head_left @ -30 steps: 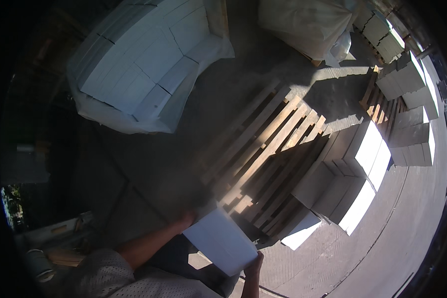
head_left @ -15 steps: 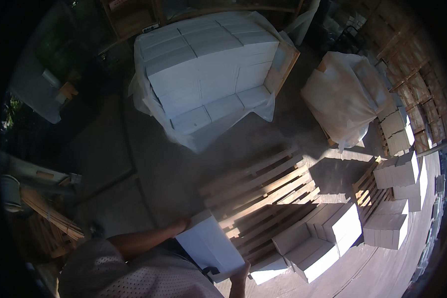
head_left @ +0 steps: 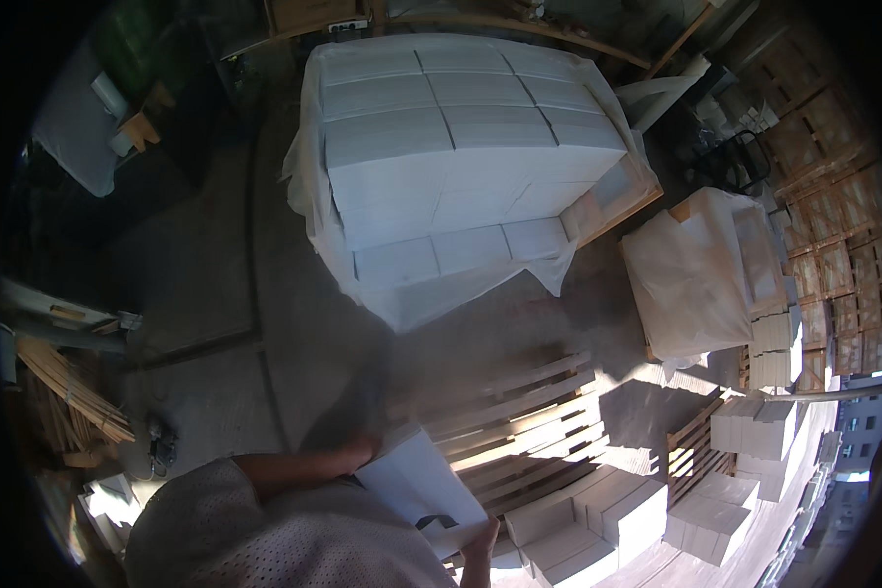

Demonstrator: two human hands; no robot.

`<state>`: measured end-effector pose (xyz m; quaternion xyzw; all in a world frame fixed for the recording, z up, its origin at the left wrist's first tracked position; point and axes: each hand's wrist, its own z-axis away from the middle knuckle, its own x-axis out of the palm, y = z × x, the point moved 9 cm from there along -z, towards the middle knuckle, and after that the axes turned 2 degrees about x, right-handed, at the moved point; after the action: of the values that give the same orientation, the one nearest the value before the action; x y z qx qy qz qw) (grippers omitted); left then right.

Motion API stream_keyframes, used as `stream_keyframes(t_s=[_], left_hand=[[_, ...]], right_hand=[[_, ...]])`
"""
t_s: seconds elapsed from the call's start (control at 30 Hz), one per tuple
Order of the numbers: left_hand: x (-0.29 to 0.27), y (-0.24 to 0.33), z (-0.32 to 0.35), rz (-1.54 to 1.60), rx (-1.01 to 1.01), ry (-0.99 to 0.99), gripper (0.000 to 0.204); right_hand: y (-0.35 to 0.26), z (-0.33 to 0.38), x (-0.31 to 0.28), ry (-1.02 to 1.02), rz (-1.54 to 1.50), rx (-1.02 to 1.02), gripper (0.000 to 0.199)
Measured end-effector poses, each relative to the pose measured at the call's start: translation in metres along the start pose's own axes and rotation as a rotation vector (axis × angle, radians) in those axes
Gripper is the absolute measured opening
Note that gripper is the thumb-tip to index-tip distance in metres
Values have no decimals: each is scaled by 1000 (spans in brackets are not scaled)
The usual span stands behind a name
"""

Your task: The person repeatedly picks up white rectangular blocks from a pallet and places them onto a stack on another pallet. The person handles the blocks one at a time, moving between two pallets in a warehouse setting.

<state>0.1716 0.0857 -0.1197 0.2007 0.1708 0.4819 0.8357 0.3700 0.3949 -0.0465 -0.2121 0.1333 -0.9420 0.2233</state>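
Observation:
A white box (head_left: 419, 480) is held close in front of my body, tilted, with a dark curved mark on its near part. My left hand (head_left: 361, 451) grips its far left end, and my right hand (head_left: 481, 539) is at its near right corner. Both hands are closed on it, with some fingers hidden behind the box. Just beyond it lies a slatted wooden pallet (head_left: 539, 421), partly sunlit. Several white boxes (head_left: 598, 510) stand at the pallet's near right side.
Ahead stands a large stack of white boxes (head_left: 441, 176) with loose plastic film (head_left: 402, 304) around its base. To its right is a film-covered load (head_left: 691, 279). Wooden crates (head_left: 833, 245) line the far right. Bundled wooden strips (head_left: 78, 392) lie at left.
The view has shifted, so the stack and pallet appear lower in the picture. Both hands still hold the white box in front of my body.

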Motion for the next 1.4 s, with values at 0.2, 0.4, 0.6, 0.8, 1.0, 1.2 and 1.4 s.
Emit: stream_keyframes(t_s=[0.2, 0.4, 0.6, 0.8, 1.0, 1.2, 1.4], left_hand=[[-81, 105, -58, 390, -34, -75, 29], [-140, 165, -92, 837, 48, -88, 27], [-150, 187, -166, 1064, 88, -136, 38], [-157, 170, -262, 1252, 154, 34, 44], [-158, 146, -334, 1301, 111, 244, 44], [-192, 99, -434, 1428, 197, 351, 46], [-226, 93, -425, 666, 307, 816, 70]], right_hand=[[-82, -72, 152, 101, 660, -235, 47], [-150, -150, 325, -67, 541, -40, 50], [-188, -233, 423, -94, 723, 36, 59], [-208, -385, 478, -530, 1355, -523, 53], [-187, -547, 464, -103, 1067, 51, 54], [-147, -615, 553, -218, 1100, 200, 61], [-86, -693, 613, -354, 1237, 75, 60]])
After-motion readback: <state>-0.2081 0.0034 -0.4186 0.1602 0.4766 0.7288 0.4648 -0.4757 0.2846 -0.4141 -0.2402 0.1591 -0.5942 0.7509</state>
